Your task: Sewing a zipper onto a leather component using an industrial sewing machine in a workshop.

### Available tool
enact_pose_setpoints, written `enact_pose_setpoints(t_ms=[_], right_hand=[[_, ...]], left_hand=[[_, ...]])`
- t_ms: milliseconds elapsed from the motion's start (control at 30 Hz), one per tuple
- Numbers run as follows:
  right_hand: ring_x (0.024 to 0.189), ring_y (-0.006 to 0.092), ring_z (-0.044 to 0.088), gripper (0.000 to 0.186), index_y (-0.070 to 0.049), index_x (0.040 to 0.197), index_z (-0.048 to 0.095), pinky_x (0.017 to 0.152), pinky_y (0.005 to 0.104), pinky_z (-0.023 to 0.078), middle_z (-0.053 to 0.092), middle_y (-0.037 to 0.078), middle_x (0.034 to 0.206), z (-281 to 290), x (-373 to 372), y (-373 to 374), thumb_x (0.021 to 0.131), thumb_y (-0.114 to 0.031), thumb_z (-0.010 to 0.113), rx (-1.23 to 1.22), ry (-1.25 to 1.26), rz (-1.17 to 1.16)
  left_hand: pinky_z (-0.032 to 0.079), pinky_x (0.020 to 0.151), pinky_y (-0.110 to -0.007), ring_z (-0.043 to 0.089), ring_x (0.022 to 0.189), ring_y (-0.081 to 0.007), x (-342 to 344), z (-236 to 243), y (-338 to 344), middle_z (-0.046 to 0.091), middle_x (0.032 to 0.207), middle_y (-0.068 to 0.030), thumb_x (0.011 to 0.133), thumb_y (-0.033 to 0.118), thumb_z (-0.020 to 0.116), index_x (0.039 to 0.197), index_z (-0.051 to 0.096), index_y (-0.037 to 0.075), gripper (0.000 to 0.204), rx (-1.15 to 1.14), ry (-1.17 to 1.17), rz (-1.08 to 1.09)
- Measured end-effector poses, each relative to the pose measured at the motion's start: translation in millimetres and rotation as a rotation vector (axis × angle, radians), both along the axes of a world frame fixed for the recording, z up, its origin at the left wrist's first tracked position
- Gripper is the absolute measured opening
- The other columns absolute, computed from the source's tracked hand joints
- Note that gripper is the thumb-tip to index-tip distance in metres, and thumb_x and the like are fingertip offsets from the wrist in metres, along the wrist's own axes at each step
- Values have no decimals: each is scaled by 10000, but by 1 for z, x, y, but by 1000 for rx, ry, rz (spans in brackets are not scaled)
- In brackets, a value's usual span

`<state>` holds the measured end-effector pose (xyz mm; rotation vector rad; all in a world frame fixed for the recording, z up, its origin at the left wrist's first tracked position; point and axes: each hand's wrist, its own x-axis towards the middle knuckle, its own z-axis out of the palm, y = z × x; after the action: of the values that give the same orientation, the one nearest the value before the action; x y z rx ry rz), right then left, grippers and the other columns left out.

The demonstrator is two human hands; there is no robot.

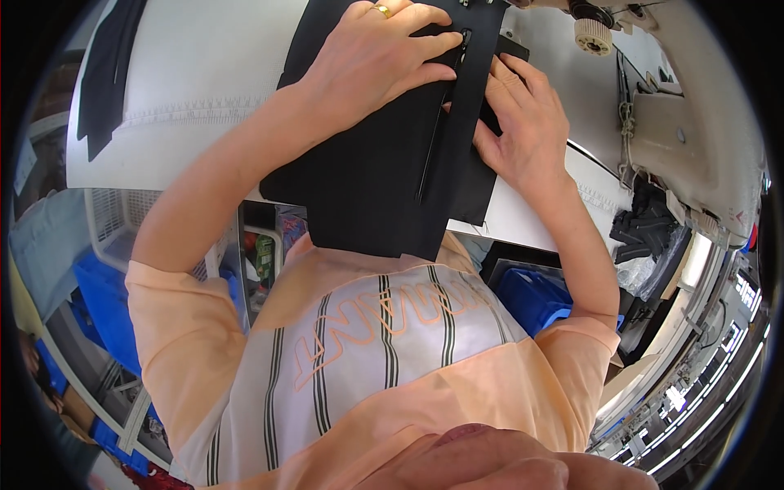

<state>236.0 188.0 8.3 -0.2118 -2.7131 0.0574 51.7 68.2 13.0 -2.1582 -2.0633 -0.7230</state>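
Note:
A large black fabric panel (351, 180) lies over the white table and hangs past its near edge toward my body. Along its right side runs a long slit beside a black strip (457, 139). My left hand (384, 53) lies on the panel with its fingers spread, their tips by a small dark metallic piece (465, 39) at the slit, perhaps a zipper slider. My right hand (523, 114) is bent around the strip's right side. A fingertip shows through the slit, so the fabric sits between its fingers. Some of these fingers are hidden under the cloth.
A sewing machine (694, 139) stands at the right, its ridged knob (594, 37) near the top. Another black fabric piece (110, 73) rests at the table's left, beside a printed ruler scale (196, 110). Blue bins (531, 298) and a white basket (110, 220) sit below table level.

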Motion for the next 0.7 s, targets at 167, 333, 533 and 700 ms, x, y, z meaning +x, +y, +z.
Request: enact_pose_setpoints(t_ms=[167, 333, 533, 700], right_hand=[[1120, 261, 554, 461, -68, 1076, 657, 893, 390, 486, 624, 43, 1213, 3, -11, 14, 646, -186, 774, 57, 3, 46], [1110, 259, 559, 470, -65, 1085, 649, 889, 392, 487, 625, 49, 1203, 1, -12, 23, 647, -180, 772, 39, -9, 46], [1117, 257, 560, 470, -66, 1107, 643, 894, 391, 483, 624, 46, 1202, 13, -20, 26, 668, -175, 768, 21, -19, 69], [1008, 290, 630, 490, -19, 1177, 633, 884, 384, 466, 696, 96, 1066, 67, 51, 27, 744, -203, 771, 23, 117, 1]], left_hand=[[432, 884, -400, 556, 1048, -284, -7, 1, 10, 588, 1156, -119, 864, 273, 658, 1148, 632, 40, 368, 54, -12, -16], [447, 860, -404, 563, 1037, -281, -9, -2, 14, 595, 1128, -130, 842, 264, 686, 1122, 645, 32, 366, 90, -4, 11], [419, 879, -363, 559, 1018, -214, -13, -14, 20, 616, 1157, -11, 834, 321, 687, 1171, 663, 117, 395, 141, 94, 74], [421, 873, -353, 562, 1013, -203, -13, -22, 20, 613, 1225, 23, 816, 350, 698, 1167, 666, 123, 419, 154, 81, 72]])
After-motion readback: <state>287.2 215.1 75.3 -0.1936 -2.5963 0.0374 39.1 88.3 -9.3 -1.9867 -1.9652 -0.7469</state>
